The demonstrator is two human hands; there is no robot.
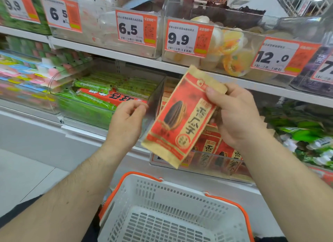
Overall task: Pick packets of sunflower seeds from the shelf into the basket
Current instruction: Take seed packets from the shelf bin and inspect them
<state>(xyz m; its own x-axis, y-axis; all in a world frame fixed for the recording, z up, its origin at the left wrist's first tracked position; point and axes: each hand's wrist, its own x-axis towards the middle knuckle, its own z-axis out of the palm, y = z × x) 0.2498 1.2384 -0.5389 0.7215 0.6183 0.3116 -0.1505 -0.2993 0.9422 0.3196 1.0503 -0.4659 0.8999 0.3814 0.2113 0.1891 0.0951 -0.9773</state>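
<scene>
Above the basket (pixel 182 191), in front of the lower shelf: your sunflower seed packet (pixel 182 119) is in the air, tilted, top corner up toward the shelf edge, bottom corner hanging down over the bin front. Your right hand (pixel 236 115) has it pinched at the upper right edge, thumb on the printed face, fingers behind. So the right grip is closed on the packet. Your left hand (pixel 128 122) is just beside the packet's left edge, fingers loosely curled, holding nothing that I can see; whether a fingertip touches the packet I can't tell.

Step, as I read it: packet is lifted clear of the stock and mid-transfer, not yet dropped. The basket interior in view shows no packets, so this looks like an early one.

Next move calls for: bring the right hand down and toward you until the packet is over the basket opening, inside the orange rim, then let go. Packet is light and flat, so it may flutter; release low.

More identical packets (pixel 214 151) stand in the clear bin (pixel 198 167) directly behind and below the held one, free for your left hand to reach. Green bars (pixel 93 97) sit in the bin to the left, not yours.
</scene>
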